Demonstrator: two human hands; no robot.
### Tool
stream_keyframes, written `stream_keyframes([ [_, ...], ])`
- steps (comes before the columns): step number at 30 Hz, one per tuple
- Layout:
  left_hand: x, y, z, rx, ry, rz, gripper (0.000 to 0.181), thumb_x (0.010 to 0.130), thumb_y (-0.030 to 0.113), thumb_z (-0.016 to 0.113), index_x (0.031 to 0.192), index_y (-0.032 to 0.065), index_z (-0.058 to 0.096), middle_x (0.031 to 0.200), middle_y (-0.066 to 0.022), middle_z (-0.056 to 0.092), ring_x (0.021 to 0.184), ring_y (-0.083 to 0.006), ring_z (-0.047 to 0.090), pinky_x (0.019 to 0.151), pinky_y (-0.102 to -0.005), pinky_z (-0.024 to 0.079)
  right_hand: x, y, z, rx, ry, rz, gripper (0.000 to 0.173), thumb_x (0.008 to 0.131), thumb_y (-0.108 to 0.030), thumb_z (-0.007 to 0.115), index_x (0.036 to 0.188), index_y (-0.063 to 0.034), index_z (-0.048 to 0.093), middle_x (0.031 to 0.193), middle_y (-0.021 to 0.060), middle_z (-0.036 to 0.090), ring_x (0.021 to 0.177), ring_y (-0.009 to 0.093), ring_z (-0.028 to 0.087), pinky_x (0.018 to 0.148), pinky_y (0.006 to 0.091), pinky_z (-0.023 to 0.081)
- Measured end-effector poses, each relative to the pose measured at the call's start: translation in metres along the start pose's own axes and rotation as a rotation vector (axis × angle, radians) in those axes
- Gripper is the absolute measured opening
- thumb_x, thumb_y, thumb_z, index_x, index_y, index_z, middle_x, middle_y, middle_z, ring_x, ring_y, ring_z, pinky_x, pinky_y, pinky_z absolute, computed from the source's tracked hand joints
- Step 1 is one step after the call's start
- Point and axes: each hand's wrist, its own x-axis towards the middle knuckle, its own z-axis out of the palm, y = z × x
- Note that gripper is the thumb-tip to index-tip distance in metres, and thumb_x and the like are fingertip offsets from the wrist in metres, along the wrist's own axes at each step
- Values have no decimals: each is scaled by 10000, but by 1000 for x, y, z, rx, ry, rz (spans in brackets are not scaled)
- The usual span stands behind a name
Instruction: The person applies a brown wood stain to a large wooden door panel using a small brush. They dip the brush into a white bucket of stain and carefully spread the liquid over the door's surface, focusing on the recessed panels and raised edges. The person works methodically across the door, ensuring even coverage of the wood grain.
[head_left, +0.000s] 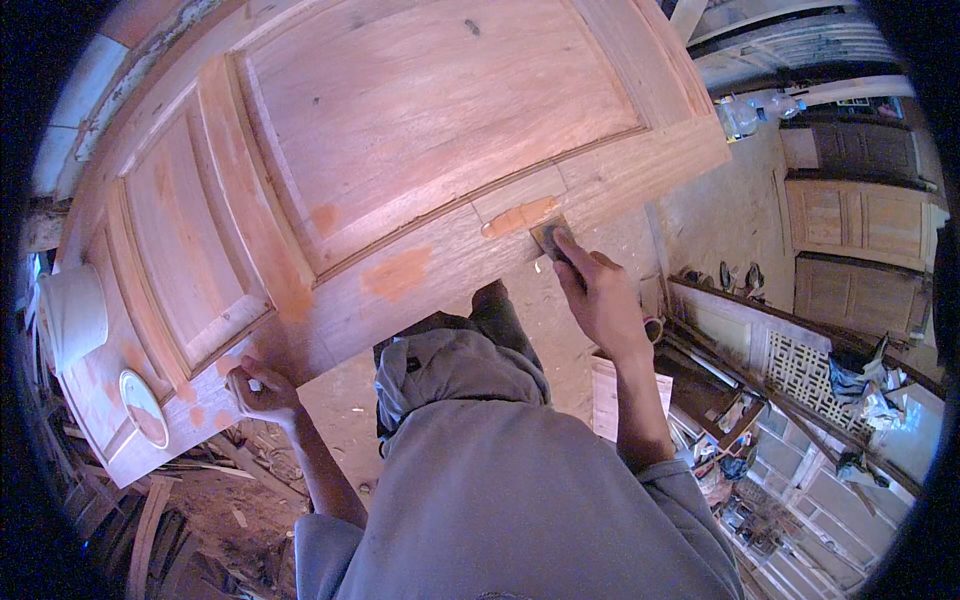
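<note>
A panelled wooden door lies flat before me, with patches of orange filler on its frame and panels. My right hand grips a small flat putty scraper at the door's near edge. The blade is beside a thick, wet-looking strip of orange filler. My left hand is curled near the near edge at the left, around a small pale object that I cannot identify. Close to it, a round lid holding filler rests on the door. A white plastic bucket stands farther left.
Scrap wood is piled below on the left. Plastic bottles are beyond the door's right end. At the right, more panelled doors lean at the wall, and a lattice panel stands near scattered boards and debris.
</note>
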Motion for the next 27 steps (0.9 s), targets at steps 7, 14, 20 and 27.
stream_keyframes([
  [7,2,1,0,24,-16,-7,374,969,95,579,632,-14,458,580,-140,432,521,-292,412,526,-424,313,13,15,13,17,125,-19,391,923,-136,645,1311,-109,605,811,252,627,724,424,638,665,458,504],
  [14,4,5,2,54,-33,-30,371,971,115,593,641,-13,482,593,-146,464,527,-302,431,519,-423,336,22,13,-10,-10,98,-18,370,931,-151,638,1297,-104,612,818,241,636,740,412,645,671,446,506],
  [20,5,5,2,24,-48,-64,368,974,108,585,644,-13,477,594,-134,458,532,-291,418,526,-416,336,13,24,-20,-83,-31,-3,376,933,-155,635,1302,-93,607,826,232,641,751,379,649,689,440,508],
  [27,2,0,1,65,-60,-57,343,970,99,579,654,0,492,601,-125,471,549,-274,417,563,-401,346,39,-33,-62,-206,-367,-423,393,950,-259,600,1341,-215,586,897,165,651,781,352,653,725,434,530],
])
